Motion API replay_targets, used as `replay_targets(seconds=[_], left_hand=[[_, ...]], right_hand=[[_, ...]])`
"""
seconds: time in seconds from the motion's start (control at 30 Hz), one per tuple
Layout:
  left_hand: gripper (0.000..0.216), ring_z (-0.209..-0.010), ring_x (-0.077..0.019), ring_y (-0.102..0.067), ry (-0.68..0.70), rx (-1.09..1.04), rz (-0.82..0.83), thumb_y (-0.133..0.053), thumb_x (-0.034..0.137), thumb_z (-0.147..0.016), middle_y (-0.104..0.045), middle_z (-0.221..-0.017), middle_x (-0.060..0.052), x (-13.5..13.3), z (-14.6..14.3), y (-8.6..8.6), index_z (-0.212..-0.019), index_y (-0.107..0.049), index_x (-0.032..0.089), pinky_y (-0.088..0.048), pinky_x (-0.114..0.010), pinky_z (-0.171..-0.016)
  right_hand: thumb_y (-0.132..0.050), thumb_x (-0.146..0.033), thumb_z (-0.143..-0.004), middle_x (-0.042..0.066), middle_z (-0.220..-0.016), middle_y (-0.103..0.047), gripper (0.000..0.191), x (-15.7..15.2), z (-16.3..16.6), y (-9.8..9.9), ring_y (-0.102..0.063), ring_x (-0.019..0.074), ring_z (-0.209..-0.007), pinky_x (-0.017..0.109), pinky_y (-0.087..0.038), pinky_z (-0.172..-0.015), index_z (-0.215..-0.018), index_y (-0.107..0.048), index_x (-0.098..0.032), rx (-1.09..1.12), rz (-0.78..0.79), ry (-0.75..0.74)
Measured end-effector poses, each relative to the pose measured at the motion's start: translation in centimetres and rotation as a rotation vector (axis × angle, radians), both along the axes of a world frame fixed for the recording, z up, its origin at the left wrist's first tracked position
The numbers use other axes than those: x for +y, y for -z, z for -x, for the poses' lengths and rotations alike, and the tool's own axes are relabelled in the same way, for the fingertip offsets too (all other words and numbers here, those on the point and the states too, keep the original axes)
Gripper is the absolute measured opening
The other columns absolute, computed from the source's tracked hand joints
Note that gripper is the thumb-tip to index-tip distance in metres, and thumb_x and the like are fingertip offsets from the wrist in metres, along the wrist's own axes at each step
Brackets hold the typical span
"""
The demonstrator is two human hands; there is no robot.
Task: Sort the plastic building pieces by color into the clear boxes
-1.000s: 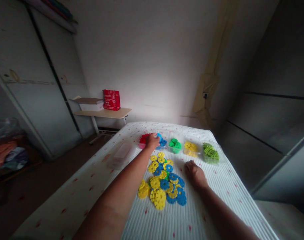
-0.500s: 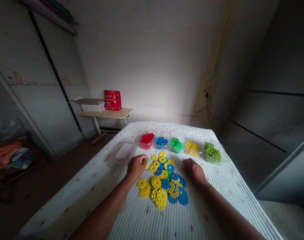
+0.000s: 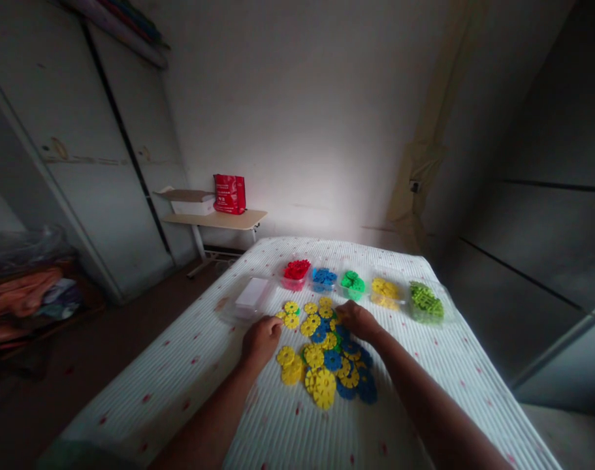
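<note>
A pile of yellow and blue notched plastic discs lies on a white ribbed sheet. My left hand rests at the pile's left edge, fingers curled beside a yellow disc; whether it holds anything is hidden. My right hand lies on the pile's far right part, fingers bent down onto the discs. Beyond the pile stands a row of clear tubs: red discs, blue discs, green discs, yellow discs and light green pieces.
An empty clear tub with a white lid sits left of the row. A small side table with a red bag and a box stands by the wall. Clothes are heaped at the left, wardrobe doors behind.
My left hand has drawn back from the blue tub to the pile's left edge. My right hand has slid left and forward onto the pile. The view has shifted slightly.
</note>
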State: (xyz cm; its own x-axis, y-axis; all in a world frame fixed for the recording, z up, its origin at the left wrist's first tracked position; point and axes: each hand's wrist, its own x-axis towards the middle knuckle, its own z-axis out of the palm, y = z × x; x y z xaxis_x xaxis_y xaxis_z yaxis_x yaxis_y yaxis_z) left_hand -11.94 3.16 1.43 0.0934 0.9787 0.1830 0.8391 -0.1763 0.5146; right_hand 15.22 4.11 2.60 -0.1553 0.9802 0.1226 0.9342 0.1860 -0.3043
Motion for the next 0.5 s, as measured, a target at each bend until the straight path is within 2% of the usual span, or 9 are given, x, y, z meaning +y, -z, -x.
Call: replay_targets(seconds=[0.23,0.37,0.5], left_hand=[[0.023,-0.089,-0.013,-0.062,-0.005,0.011,-0.002,-0.046,0.015,-0.083,-0.069,-0.096,-0.002,-0.2,0.0,0.1,-0.089,-0.067,0.021,-0.041,-0.021,-0.079],[0.023,-0.088,-0.0127,-0.062,-0.015,0.02,-0.011,-0.046,0.015,-0.083,-0.069,-0.095,-0.001,-0.3,-0.2,0.0,-0.089,-0.067,0.021,-0.04,-0.021,-0.078],[0.023,-0.088,-0.0127,-0.061,-0.021,0.053,0.005,-0.046,0.016,-0.084,-0.069,-0.096,-0.001,-0.2,-0.2,0.0,-0.09,-0.067,0.021,-0.04,-0.021,-0.076]], right_hand=[[-0.06,-0.015,-0.07,0.007,-0.087,-0.067,0.021,-0.4,-1.4,-0.5,-0.06,0.017,-0.079,0.023,-0.042,-0.068,-0.089,-0.068,-0.016,0.076,0.027,0.066],[-0.056,-0.013,-0.072,0.003,-0.075,-0.066,0.013,-0.3,-1.8,-1.2,-0.058,0.0137,-0.068,0.021,-0.04,-0.059,-0.079,-0.066,-0.015,0.173,0.032,0.092],[-0.054,-0.015,-0.075,-0.001,-0.069,-0.064,0.02,0.4,-0.6,-1.6,-0.053,0.0086,-0.053,0.018,-0.038,-0.049,-0.091,-0.066,-0.016,0.297,0.069,0.082]])
